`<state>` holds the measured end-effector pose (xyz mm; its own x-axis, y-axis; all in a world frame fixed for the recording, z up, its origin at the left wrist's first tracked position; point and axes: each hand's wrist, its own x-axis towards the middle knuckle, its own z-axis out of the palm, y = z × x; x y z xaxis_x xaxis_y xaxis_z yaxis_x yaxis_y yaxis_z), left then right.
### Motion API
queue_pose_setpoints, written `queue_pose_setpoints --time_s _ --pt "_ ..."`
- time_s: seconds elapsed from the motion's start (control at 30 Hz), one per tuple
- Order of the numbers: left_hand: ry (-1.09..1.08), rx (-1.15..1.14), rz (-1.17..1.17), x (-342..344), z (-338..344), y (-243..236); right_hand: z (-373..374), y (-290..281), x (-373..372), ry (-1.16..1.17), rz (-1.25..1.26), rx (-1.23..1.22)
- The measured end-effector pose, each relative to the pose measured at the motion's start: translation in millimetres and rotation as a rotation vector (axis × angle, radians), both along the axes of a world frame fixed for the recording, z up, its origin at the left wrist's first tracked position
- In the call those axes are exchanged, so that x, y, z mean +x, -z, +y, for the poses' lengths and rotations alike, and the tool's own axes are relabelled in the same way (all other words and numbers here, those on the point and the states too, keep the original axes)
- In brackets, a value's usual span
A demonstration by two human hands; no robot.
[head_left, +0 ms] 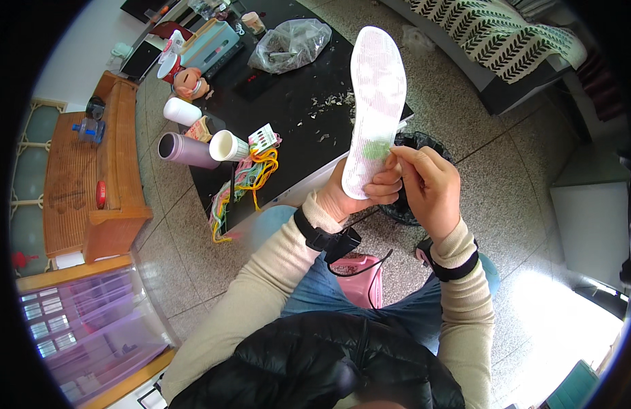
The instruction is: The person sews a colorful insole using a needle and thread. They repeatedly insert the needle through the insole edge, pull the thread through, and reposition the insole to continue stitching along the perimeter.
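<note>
At far left, a wooden bench [70, 163] carries a clear bottle [90, 129] and a red object [100, 194]. Rightward, a purple tumbler [186, 150] stands on the black worktop [274, 102], just beside a white paper cup [229, 146]. Next to the cup lie a colour card [263, 138] and skeins of multicoloured thread [261, 172], some hanging over the near edge. Farther back sits a clear plastic bag [291, 44]. At centre, a white insole [377, 75] bearing a green patch is raised, heel downward, above the worktop's near right corner. The left hand [336, 195] clasps its heel end, fingers wrapped across the right edge. The right hand [433, 187] is curled, its thumb and index finger meeting that edge beside the green patch; whether they pinch anything cannot be told. Below it stands a black-lined bin [390, 212]; at upper right, a leaf-patterned cloth [486, 34] is draped.
</note>
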<state>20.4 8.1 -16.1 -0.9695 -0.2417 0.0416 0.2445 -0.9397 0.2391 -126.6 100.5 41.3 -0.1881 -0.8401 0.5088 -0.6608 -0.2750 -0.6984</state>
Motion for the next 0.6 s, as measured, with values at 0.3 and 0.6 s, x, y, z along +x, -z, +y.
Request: queue_pose_setpoints --time_s 0.3,0.6 --pt "0.007 -0.05 0.012 1.3 -0.7 0.1 0.0 -0.4 0.0 0.007 0.013 0.017" --pt "0.032 -0.06 0.012 0.6 -3.0 0.5 -0.9 1.8 -0.4 -0.001 -0.03 0.005"
